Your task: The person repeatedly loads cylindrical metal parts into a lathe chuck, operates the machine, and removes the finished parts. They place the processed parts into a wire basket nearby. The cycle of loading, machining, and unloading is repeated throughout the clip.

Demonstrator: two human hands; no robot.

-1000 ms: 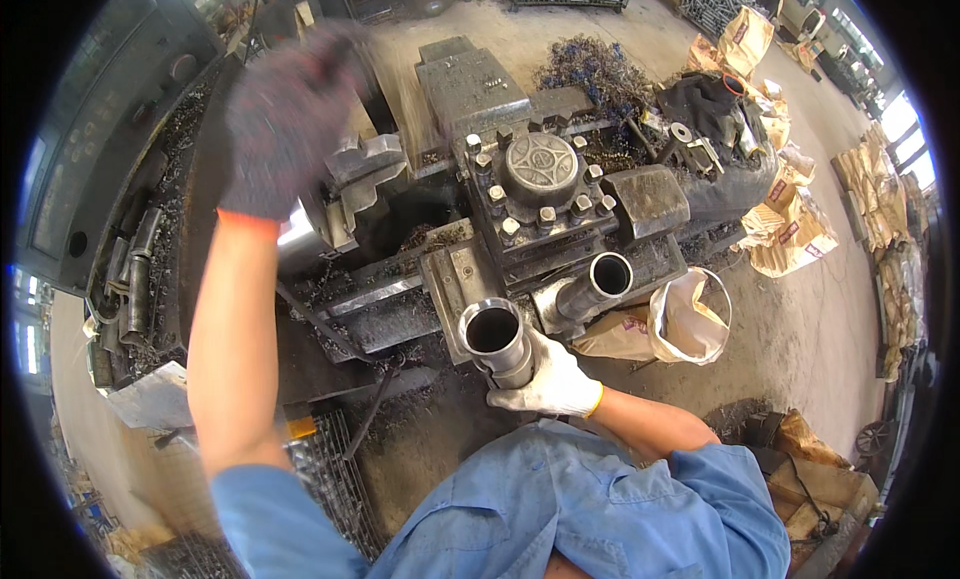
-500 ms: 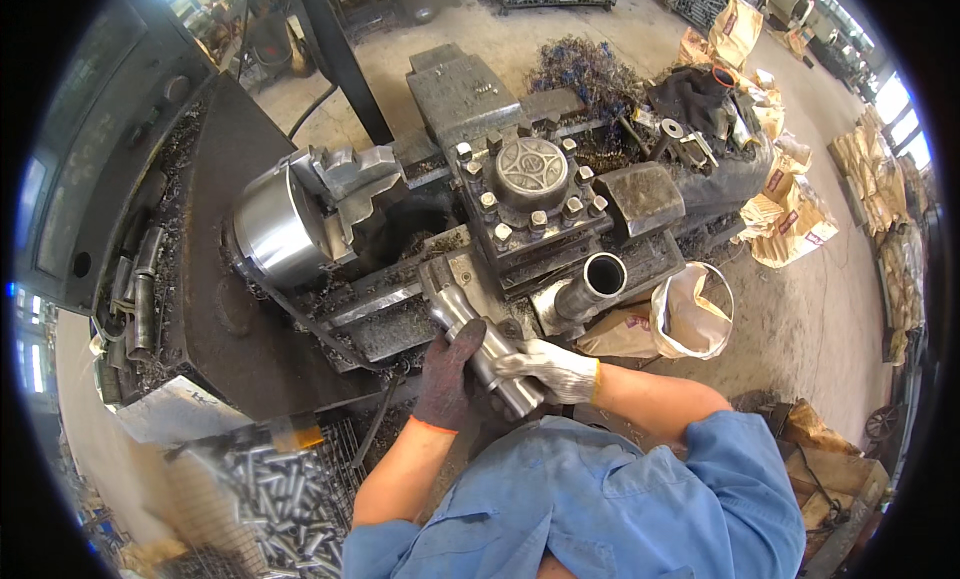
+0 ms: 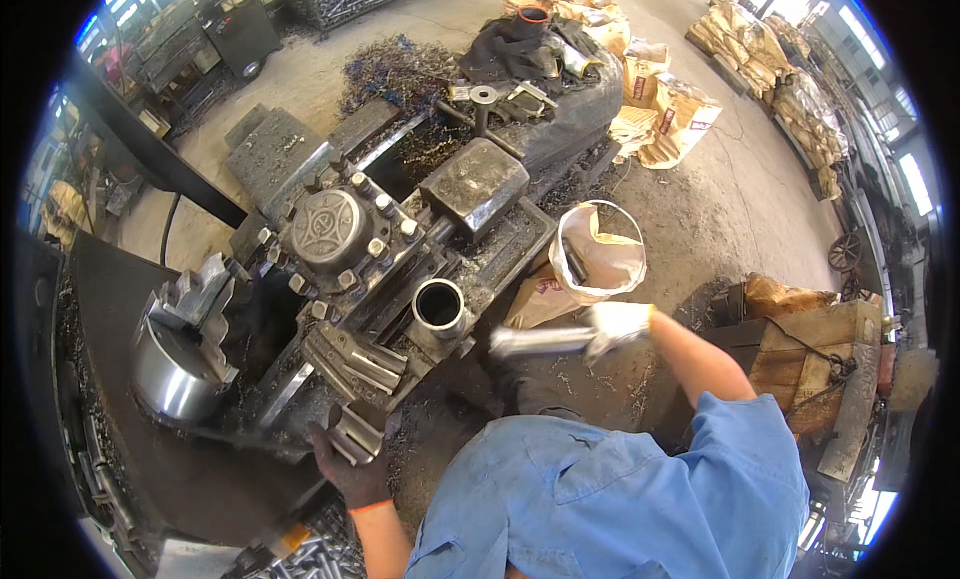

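Note:
In a dark glove with an orange cuff, my left hand [image 3: 350,476] is closed around a half-round metal sleeve [image 3: 357,436], its hollow side showing. A similar half sleeve [image 3: 379,366] lies on the lathe carriage just above it. My right hand [image 3: 618,329], in a white glove, grips one end of a shiny steel shaft [image 3: 540,342]. The shaft points left, roughly level, and is smeared by motion. Beyond it stands a paper bag [image 3: 607,251] in a round white rim, with a dark rod-like piece inside.
The lathe's chuck [image 3: 180,364] is at left, beside the bolted tool post [image 3: 328,229]. An upright open tube [image 3: 438,307] stands on the carriage's near corner. Several finished-looking metal pins [image 3: 325,559] lie at lower left. A wooden crate [image 3: 815,349] stands at right.
The two half sleeves have come off the shaft: one now lies on the carriage, the other is in my left hand. My right hand has carried the shaft rightward. The view has turned right.

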